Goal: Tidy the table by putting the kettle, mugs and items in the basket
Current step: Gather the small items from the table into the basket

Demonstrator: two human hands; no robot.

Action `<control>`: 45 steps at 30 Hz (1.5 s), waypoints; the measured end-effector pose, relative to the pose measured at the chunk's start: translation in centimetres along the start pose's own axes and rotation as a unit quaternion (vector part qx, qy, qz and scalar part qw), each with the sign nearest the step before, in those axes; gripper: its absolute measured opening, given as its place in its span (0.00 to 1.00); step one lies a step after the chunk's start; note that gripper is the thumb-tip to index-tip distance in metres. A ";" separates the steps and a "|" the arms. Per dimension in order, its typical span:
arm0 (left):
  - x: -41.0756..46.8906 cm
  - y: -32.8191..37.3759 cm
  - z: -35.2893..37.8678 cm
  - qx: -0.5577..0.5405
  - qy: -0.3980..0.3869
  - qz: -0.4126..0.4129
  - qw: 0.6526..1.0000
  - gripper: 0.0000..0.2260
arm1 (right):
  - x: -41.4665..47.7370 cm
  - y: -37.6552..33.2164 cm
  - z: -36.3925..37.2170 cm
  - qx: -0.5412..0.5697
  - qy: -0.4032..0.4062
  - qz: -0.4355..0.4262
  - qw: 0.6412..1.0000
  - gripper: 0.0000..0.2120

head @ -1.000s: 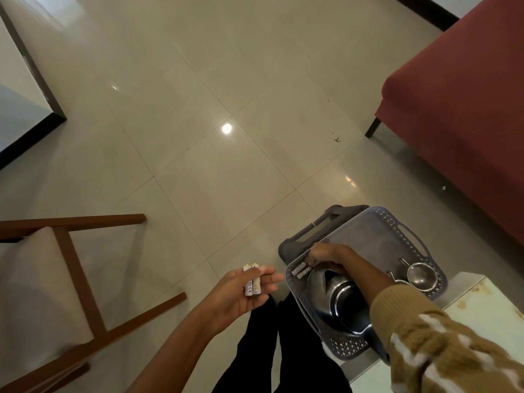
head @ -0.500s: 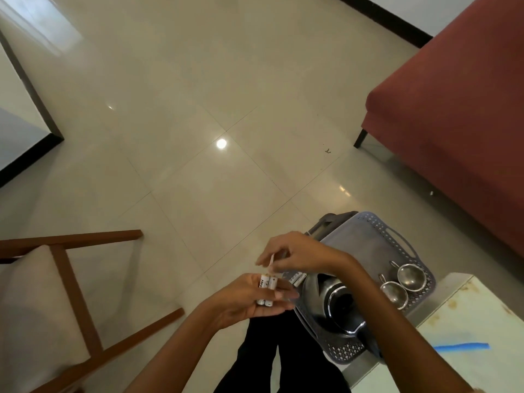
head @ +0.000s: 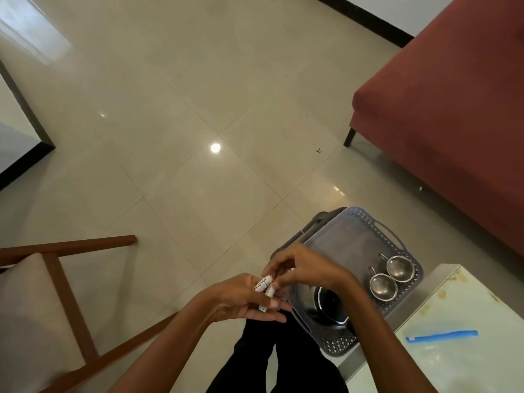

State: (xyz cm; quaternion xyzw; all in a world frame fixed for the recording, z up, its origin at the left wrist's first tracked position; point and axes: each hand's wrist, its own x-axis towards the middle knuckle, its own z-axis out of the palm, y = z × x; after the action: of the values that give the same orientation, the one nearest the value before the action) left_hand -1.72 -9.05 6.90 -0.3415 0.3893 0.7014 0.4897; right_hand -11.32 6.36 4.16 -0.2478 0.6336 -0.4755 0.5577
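A grey perforated basket (head: 357,219) sits on the table corner at lower right. Inside it lie a steel kettle (head: 326,304), partly hidden by my right wrist, and two small steel mugs (head: 383,285) (head: 400,268). My left hand (head: 243,302) is palm up just left of the basket, with small white batteries (head: 265,287) lying across its fingers. My right hand (head: 300,268) reaches over from the basket side and pinches one of those batteries at its upper end.
The white table (head: 467,358) carries a strip of blue tape (head: 442,335). A wooden chair (head: 56,279) stands at the left, a red sofa (head: 453,109) at the upper right. Tiled floor lies between them. My dark trousers show below the hands.
My right hand left the basket and came over to the left hand, where it now pinches a battery. The camera shifted, so the blue tape on the table came into view.
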 end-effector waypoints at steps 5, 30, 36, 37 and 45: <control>0.5 1.0 0.8 0.054 0.001 -0.013 0.998 0.12 | -1.2 1.2 -0.4 0.051 0.020 0.000 0.999 0.11; 2.7 0.6 -0.1 0.039 0.263 0.124 0.956 0.09 | 3.6 13.3 -9.8 -0.106 0.214 0.273 0.932 0.07; 2.8 0.1 -0.4 0.028 0.273 0.119 0.954 0.10 | 6.9 16.7 -8.2 -0.123 0.238 0.304 0.914 0.09; 2.9 0.1 -0.4 0.021 0.273 0.121 0.954 0.10 | 7.2 16.9 -8.1 -0.136 0.237 0.300 0.914 0.10; 3.1 -0.7 -0.4 0.019 0.266 0.112 0.957 0.11 | 7.3 16.7 -8.2 -0.215 0.205 0.320 0.900 0.18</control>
State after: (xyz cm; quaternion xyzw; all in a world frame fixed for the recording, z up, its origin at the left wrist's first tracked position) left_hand -1.93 -7.93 3.92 -0.4606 0.5548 0.6277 0.2934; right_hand -17.33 9.99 -14.59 -0.0433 0.8658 -0.1639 0.4709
